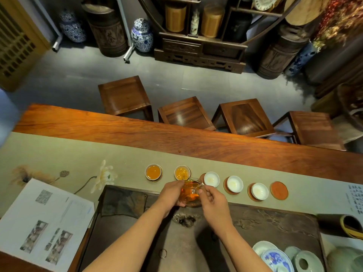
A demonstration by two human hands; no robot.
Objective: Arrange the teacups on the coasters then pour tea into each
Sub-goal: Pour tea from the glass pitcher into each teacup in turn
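Several white teacups stand in a row on round coasters on the beige runner. The far-left cup [153, 172] holds amber tea. Tea streams into the second cup [182, 172] from a tilted glass pitcher [191, 193]. My right hand [211, 199] grips the pitcher's handle and my left hand [170, 195] cups its side. Three cups to the right, the first [211, 179], the second [235, 184] and the third [259, 191], look empty. At the row's right end a red coaster [279, 190] lies bare.
A dark stone tea tray [275, 228] lies under my arms. Porcelain dishes and lids [279, 259] sit at the bottom right, printed sheets [45, 218] at the left. A white flower [106, 176] lies on the runner. Wooden stools [186, 113] stand beyond the table.
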